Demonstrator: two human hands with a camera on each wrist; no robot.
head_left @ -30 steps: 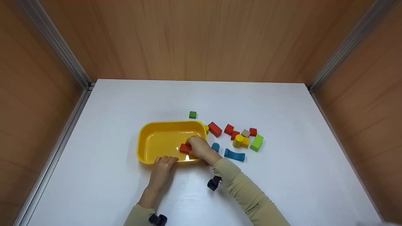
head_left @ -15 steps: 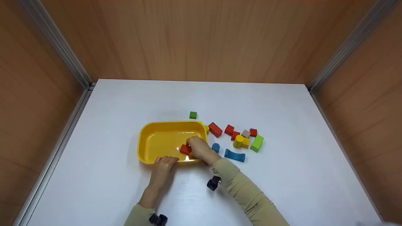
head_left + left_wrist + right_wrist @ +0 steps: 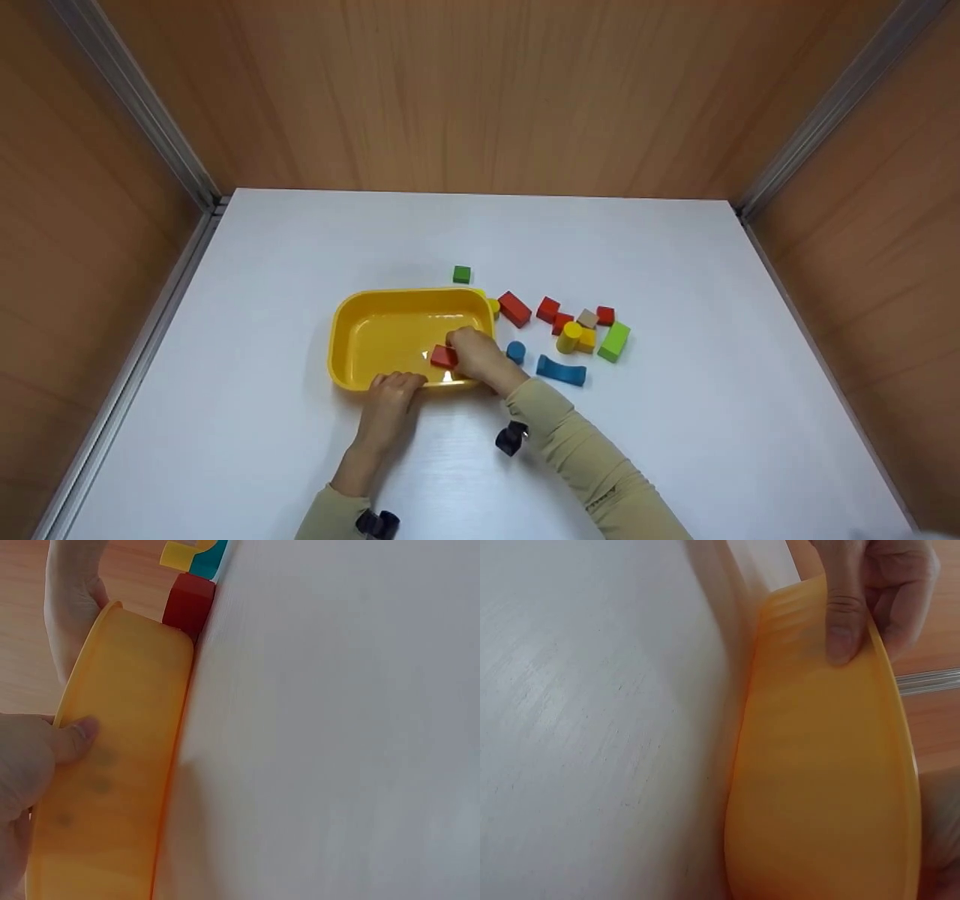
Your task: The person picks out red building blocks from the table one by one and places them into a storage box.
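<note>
Yellow plastic tray (image 3: pixel 375 334): shallow, rounded corners, set left of centre on the white table (image 3: pixel 300 240). Its inside holds one item only, at the near right corner.

Red block (image 3: pixel 443 356): inside the tray by the near wall, pinched by the right hand (image 3: pixel 474 352), whose fingers curl round it over the rim. From here I cannot tell whether the block rests on the tray floor or hangs just above it.

Left hand (image 3: pixel 391 391): grips the tray's near wall, thumb pressed on the outer face, as the left wrist view shows (image 3: pixel 75 739); the other fingers hook over the rim.

Loose blocks, right of the tray on the table:
- green cube (image 3: pixel 461 274), just behind the tray's far right corner
- long red block (image 3: pixel 514 309), near the tray's right wall
- blue cylinder (image 3: pixel 515 351), just beside the right hand
- blue arch (image 3: pixel 560 370), nearest the right sleeve (image 3: pixel 570 442)
- cluster further right: small red blocks, a tan block (image 3: pixel 586 319), a yellow cylinder (image 3: pixel 568 337), a light green block (image 3: pixel 613 341)

Risks, as I judge them: the right sleeve or wrist could sweep the blue cylinder or arch aside on withdrawal; a loose drop could bounce the red block in the slick tray; a slack left grip would let the light tray slide.
</note>
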